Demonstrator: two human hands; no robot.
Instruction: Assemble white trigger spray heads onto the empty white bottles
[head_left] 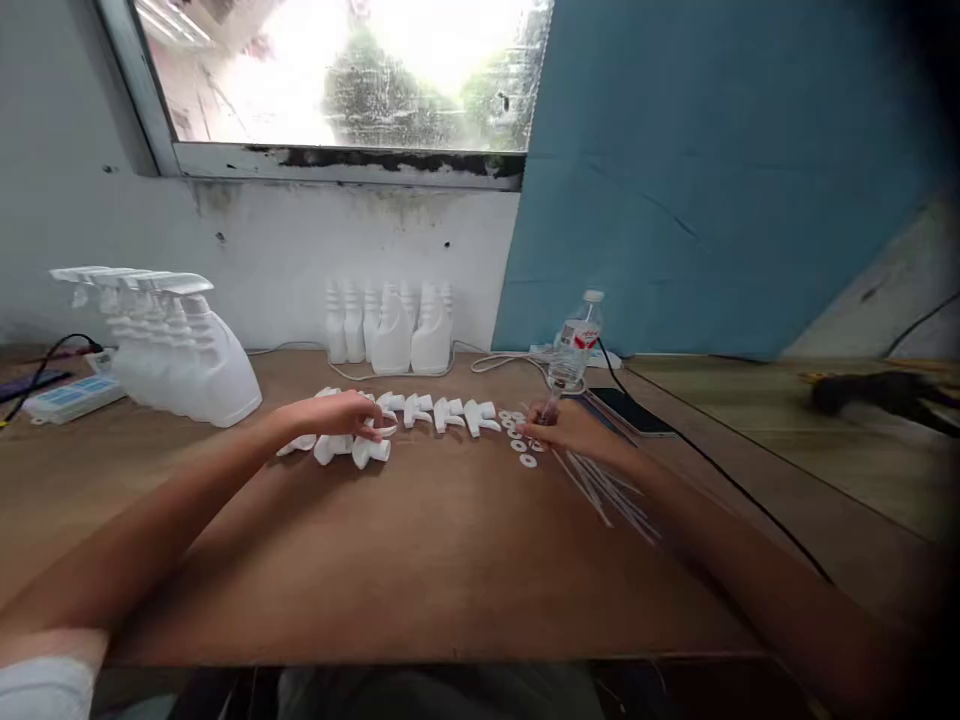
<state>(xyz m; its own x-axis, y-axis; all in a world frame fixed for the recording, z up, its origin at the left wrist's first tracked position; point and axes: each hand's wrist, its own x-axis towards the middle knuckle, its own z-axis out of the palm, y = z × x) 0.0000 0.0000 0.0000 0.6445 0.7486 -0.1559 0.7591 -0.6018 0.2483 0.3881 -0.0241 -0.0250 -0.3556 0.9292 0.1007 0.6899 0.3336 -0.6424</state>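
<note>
My left hand (346, 412) is over the left part of a row of white trigger spray heads (448, 414), its fingers closed on one spray head (385, 428). More spray heads (334, 448) lie around and below that hand. On the right, my right hand (559, 428) reaches down to a small cluster of flat white ring washers (519, 446). Its thumb and fingers are pressed together at the cluster; whether a washer is between them is hidden. Thin white dip tubes (604, 490) lie fanned out under my right wrist.
Assembled white spray bottles (184, 345) stand at the left, beside a power strip (75, 398). White bottles without spray heads (394, 335) line the wall. A clear water bottle (576, 340) and a phone (630, 410) are behind my right hand. A black cable (720, 475) crosses the right side.
</note>
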